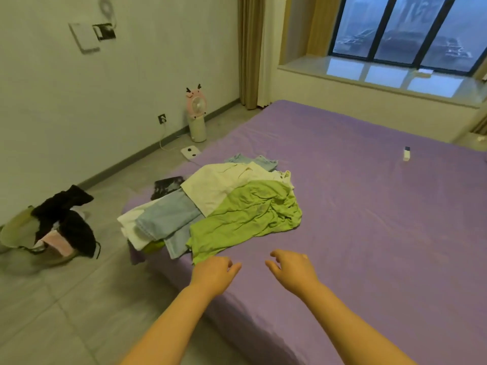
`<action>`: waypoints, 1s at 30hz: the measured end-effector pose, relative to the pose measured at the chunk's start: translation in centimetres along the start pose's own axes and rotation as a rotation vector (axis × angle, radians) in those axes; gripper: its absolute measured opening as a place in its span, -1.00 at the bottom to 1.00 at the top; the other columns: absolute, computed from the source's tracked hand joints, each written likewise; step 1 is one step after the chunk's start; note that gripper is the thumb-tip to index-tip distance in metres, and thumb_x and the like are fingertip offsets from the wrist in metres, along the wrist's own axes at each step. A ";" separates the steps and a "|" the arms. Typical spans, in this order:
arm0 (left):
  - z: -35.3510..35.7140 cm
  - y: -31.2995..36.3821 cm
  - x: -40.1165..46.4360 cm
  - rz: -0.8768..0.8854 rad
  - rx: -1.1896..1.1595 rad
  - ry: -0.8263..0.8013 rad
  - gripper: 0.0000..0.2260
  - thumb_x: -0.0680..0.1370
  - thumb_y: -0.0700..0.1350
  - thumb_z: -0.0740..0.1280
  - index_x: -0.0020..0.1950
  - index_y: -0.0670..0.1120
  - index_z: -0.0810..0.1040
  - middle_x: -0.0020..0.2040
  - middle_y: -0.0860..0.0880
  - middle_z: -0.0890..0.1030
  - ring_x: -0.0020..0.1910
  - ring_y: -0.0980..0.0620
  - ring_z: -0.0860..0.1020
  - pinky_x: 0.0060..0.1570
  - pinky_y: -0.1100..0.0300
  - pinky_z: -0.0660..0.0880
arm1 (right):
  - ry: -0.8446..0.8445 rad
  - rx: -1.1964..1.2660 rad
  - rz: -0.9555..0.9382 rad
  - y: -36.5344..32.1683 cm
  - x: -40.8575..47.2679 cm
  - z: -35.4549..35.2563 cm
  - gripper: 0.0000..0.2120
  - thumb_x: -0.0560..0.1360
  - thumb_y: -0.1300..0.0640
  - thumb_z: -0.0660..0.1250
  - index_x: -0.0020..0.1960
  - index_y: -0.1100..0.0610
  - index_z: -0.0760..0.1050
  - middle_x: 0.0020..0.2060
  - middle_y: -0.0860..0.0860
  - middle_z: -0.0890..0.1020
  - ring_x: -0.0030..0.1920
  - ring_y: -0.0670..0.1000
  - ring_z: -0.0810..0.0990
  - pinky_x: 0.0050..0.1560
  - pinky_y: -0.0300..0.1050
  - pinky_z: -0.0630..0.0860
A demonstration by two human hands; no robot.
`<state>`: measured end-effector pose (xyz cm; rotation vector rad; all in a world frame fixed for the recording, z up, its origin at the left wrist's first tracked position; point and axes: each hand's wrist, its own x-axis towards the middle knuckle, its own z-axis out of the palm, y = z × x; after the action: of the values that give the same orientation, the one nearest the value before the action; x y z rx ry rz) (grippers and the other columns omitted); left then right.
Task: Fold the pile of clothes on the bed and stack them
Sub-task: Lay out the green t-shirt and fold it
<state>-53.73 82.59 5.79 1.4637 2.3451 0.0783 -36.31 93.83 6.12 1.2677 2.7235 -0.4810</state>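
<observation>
- One big bed (pixel 369 206) with a purple sheet fills the right side.
- One pile of clothes (pixel 210 206) lies on the bed's left edge: one green top (pixel 245 217) nearest, one white top (pixel 224 185), and blue jeans (pixel 168 219).
- One basket (pixel 23 233) of dark clothes sits on the floor, far left.
- One pink fan (pixel 196 114) stands by the far wall.
- Two hands reach over the bed: the left hand (pixel 213 272) touches the green top's near edge, fingers loosely bent, and the right hand (pixel 292 267) hovers just right of it, loose, holding nothing.
</observation>
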 end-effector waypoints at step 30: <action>-3.6 -0.1 37.3 0.210 -0.041 -0.197 -0.63 0.61 0.14 0.13 0.14 -0.06 0.58 0.10 -0.05 0.60 0.09 -0.02 0.54 0.00 0.13 0.47 | -0.078 0.335 0.450 10.5 31.7 1.3 -0.66 0.61 -0.12 0.12 0.13 0.08 0.53 0.05 0.05 0.60 0.08 0.08 0.55 -0.08 -0.12 0.41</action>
<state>-69.56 115.74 -1.38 1.6149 2.0188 0.0349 -48.97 122.83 -4.61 1.8300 2.2504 -0.9281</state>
